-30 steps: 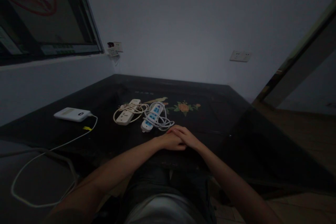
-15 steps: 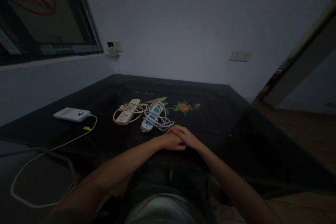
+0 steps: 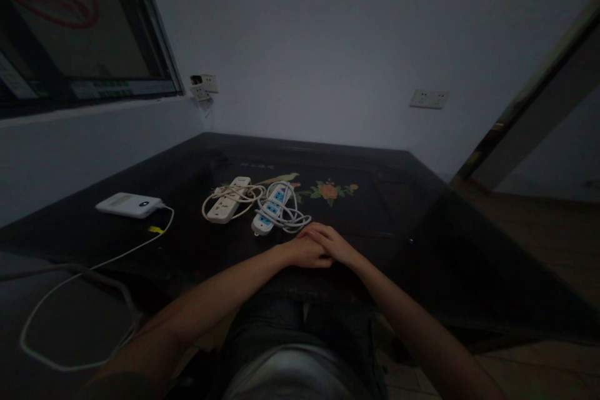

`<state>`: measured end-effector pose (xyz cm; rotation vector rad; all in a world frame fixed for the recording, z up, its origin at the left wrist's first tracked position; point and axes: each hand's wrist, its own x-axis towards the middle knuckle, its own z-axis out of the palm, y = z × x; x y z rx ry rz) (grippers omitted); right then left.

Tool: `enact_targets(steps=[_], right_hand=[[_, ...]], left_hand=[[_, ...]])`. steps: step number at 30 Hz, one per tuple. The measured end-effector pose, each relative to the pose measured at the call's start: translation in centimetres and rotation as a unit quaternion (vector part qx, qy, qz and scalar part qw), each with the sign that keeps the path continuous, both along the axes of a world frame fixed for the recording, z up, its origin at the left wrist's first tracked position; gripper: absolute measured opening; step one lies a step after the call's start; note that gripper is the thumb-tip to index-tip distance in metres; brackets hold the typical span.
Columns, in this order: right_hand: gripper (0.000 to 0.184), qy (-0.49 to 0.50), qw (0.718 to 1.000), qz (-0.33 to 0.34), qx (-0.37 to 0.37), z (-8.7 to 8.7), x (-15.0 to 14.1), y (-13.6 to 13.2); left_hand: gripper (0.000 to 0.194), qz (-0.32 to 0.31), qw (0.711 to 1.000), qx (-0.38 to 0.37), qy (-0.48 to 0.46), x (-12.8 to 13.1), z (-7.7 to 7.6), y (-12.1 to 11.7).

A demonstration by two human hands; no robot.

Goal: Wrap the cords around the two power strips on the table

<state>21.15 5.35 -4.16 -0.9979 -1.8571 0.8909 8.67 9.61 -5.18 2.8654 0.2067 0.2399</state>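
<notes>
My right hand (image 3: 330,242) lies flat on top of my left hand (image 3: 304,256) on the near part of a dark table (image 3: 412,212); the fingers are stretched out and hold nothing. Just beyond my hands lies a white power strip with blue sockets (image 3: 270,209), its white cord coiled around it. To its left lies a cream power strip (image 3: 227,201) wrapped in a cream cord.
A white power bank (image 3: 129,204) lies at the table's left, with a white cable (image 3: 94,262) trailing off toward me. A flower picture (image 3: 328,190) decorates the tabletop. Wall sockets (image 3: 428,99) sit on the far wall, and a window (image 3: 70,25) is at left.
</notes>
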Motion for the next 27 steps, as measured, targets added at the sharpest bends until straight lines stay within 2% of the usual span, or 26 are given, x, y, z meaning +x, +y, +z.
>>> enact_targets(steps=[27], right_hand=[[0.04,0.002,1.0,0.006,0.01,0.04,-0.02,0.01]], left_hand=[[0.021,-0.003,1.0,0.012,0.006,0.07,-0.26,0.1]])
